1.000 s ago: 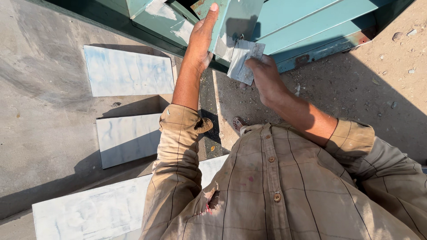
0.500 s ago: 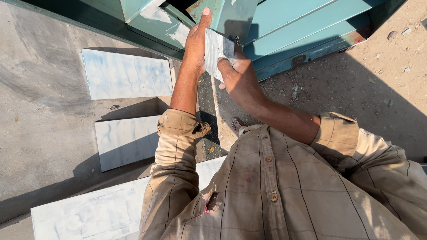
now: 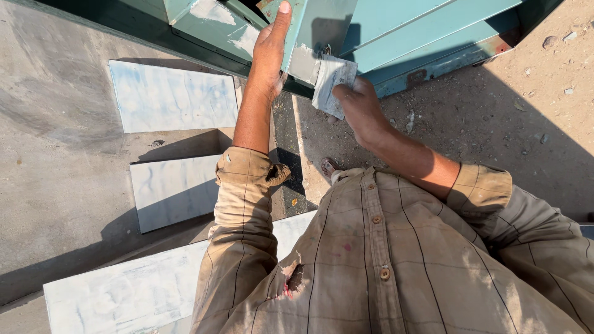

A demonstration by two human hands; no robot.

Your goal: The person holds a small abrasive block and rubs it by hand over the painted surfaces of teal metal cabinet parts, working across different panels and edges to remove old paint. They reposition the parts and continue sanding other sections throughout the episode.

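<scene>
My left hand (image 3: 270,51) rests flat against the edge of a teal-painted metal piece (image 3: 322,25), fingers stretched upward along it. My right hand (image 3: 359,105) grips a crumpled grey-white sheet, sandpaper or cloth (image 3: 331,80), and presses it onto a bare patch at the lower corner of that same metal piece. Both arms wear rolled-up tan sleeves, and my checked tan shirt fills the lower part of the view.
More teal metal panels (image 3: 427,37) lie stacked at the top right. Three pale marble-like slabs (image 3: 173,93) (image 3: 173,188) (image 3: 124,294) lie on the concrete at the left. Sandy ground with small stones (image 3: 532,93) spreads to the right. A sandalled foot (image 3: 328,167) shows below the hands.
My right hand has carried the sheet left and then down along the metal corner, a rubbing stroke. My left hand stays braced on the edge, fingers reaching a little higher.
</scene>
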